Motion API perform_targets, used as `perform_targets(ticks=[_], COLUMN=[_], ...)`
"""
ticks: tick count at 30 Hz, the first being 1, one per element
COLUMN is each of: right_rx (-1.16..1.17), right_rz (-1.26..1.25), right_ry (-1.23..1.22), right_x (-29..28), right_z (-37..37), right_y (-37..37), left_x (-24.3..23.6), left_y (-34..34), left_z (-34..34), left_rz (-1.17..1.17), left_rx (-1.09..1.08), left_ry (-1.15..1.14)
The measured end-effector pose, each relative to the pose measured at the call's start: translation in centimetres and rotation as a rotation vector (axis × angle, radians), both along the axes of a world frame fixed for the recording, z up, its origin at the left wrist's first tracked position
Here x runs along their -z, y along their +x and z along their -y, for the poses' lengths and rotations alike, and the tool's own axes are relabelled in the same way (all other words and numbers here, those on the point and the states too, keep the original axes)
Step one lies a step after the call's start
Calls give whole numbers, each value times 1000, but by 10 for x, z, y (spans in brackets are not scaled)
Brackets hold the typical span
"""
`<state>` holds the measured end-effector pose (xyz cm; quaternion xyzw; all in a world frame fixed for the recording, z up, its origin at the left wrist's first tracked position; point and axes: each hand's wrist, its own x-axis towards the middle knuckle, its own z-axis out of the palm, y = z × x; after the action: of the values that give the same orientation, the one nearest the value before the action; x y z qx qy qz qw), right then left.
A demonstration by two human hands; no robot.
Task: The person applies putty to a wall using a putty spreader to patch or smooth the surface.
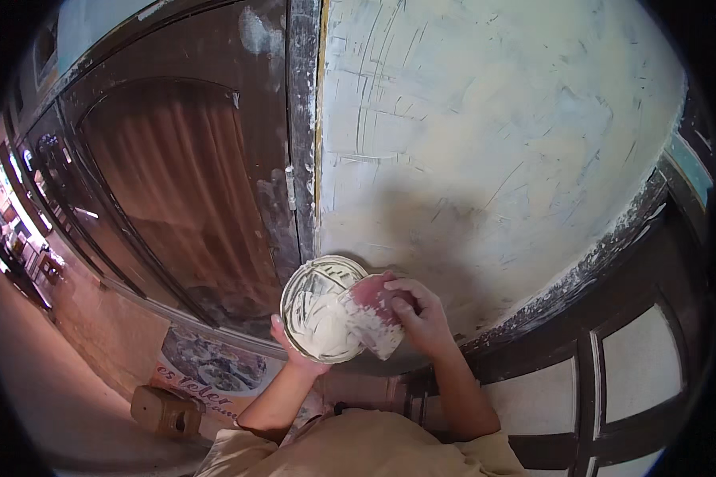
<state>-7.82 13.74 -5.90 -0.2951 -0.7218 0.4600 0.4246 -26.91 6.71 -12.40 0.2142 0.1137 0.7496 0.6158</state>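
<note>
We've got creamy off-white paste (326,332) streaked around a ring-patterned bowl (286,298), plus a dusky pink scraper (371,292) blotched with that same off-white. Our wall (485,103) is pale bluish white, patchy with cream and scribbled with thin dark lines. We're also seeing a dark brown door (254,103) with reddish-brown, vertically streaked curtain (175,175), whitish panels (643,362) in dark framing (585,389), and our tan shirt (366,445).

At lower centre, much of the left hand (305,365) is hidden beneath the bowl (287,304), whose right rim disappears behind the smeared red scraper (371,296). The right hand (423,322) covers part of that scraper. The lower edge crops the beige shirt (358,447). At far left, small bright shapes (20,215) are too blurred to tell.
</note>
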Motion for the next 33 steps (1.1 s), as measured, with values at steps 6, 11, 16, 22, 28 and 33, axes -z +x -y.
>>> perform_targets(ticks=[6, 11, 16, 22, 28, 33], right_rx=[-24, 64, 65, 133, 165, 233], right_rz=[15, -69, 47, -5, 64, 167], right_ry=[-33, -27, -46, -69, 55, 5], right_x=[-7, 7, 1, 27, 24, 22], right_z=[7, -1, -3, -10, -24, -28], right_y=[12, 38, 53, 84, 92, 107], left_x=[4, 11, 10, 11, 7, 7], left_y=[16, 30, 55, 66, 78, 85], left_z=[7, 7, 3, 5, -8, -14], left_rz=[57, -9, -34, 40, 22, -41], left_rx=[33, 14, 74, 82, 101, 51], left_ry=[-5, -47, -92, -81, -114, -167])
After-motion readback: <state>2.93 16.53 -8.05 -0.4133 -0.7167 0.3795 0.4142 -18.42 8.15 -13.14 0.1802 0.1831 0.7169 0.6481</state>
